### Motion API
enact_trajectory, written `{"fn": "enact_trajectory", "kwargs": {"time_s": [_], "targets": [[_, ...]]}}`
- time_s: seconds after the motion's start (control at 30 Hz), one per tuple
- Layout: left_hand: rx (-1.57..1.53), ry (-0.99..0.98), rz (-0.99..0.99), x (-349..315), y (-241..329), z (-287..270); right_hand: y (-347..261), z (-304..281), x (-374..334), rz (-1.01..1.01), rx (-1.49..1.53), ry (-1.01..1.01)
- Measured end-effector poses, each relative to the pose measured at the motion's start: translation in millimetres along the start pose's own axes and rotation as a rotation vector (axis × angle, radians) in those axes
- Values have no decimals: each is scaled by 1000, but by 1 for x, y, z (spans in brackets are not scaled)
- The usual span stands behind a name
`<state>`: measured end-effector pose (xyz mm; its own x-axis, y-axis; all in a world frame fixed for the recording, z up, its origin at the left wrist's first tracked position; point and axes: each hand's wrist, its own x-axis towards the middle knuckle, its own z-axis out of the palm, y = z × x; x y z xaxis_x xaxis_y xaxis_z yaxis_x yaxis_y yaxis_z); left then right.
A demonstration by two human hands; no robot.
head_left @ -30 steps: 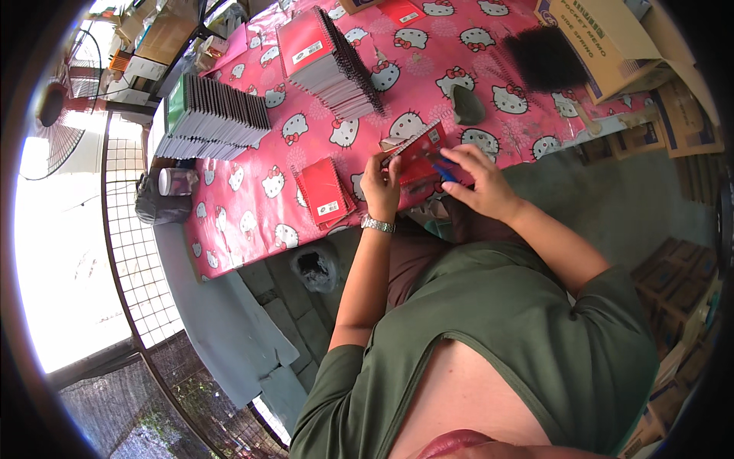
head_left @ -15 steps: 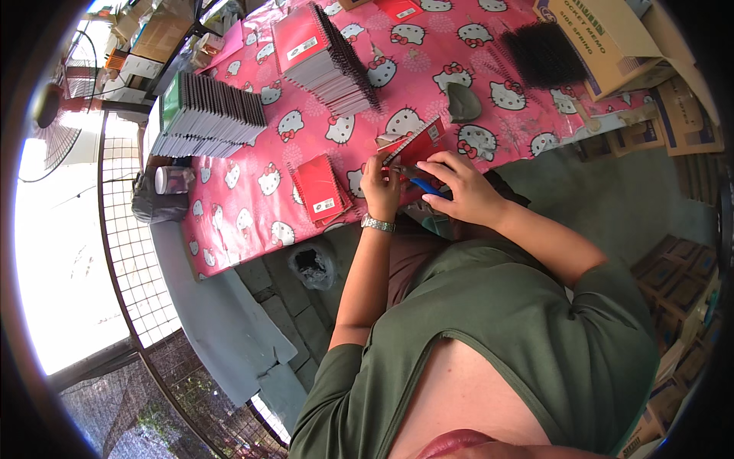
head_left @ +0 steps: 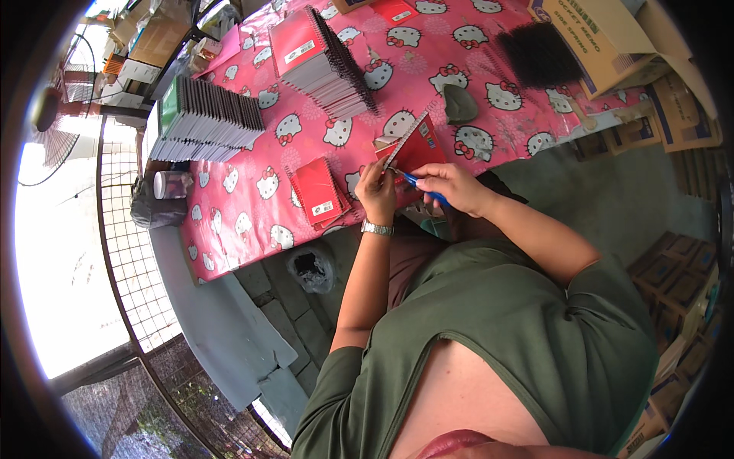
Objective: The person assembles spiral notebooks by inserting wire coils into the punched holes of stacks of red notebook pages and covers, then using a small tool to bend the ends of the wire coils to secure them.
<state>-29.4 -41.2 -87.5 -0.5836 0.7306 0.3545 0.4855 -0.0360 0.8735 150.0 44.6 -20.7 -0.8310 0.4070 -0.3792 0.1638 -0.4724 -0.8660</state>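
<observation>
A red spiral notebook (head_left: 420, 150) is held tilted over the table's front edge, its bound edge toward the left. My left hand (head_left: 377, 186) is closed around the near end of that bound edge. In my right hand (head_left: 453, 187) are blue-handled pliers (head_left: 423, 188), their tip against the end of the binding beside my left fingers. Whether the jaws grip the wire is too small to tell. To the left, a few red notebooks (head_left: 317, 191) lie in a low pile on the pink patterned tablecloth (head_left: 245, 183).
Tall stacks of red notebooks (head_left: 321, 65) and green-covered notebooks (head_left: 206, 118) stand at the back left. Black spiral coils (head_left: 539, 55) lie by a cardboard box (head_left: 604, 46) at the back right. A grey-green object (head_left: 460, 104) sits behind the held notebook. A plastic-lined bin (head_left: 312, 268) stands below the edge.
The held notebook has turned so more of its red cover shows. My right hand has shifted slightly down and left, bringing the pliers' tip to the end of the binding.
</observation>
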Motion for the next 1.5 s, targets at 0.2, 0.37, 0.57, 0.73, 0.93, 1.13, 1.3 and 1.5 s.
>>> {"fn": "enact_trajectory", "kwargs": {"time_s": [0.2,0.37,0.57,0.73,0.93,1.13,1.3,1.5], "targets": [[-498,235,-336,-10,22,-33,3,-26,-12,-411,-486,166],[-209,537,-264,-24,-10,-133,0,-113,-43,-403,-1197,433],[1049,325,33,-8,4,-119,-34,-181,-5,-638,-1250,735],[630,-595,513,45,38,-5,-49,-235,50,-204,-1635,1031],[766,-879,476,62,25,27,-74,-249,56,-214,-1623,974],[758,-892,136,69,38,29,-154,-197,141,-271,-1253,1002],[673,-865,-11,64,39,46,-174,-193,253,15,-1054,866],[-301,-655,-371,76,41,4,-150,-211,322,1,-971,1143]]}}
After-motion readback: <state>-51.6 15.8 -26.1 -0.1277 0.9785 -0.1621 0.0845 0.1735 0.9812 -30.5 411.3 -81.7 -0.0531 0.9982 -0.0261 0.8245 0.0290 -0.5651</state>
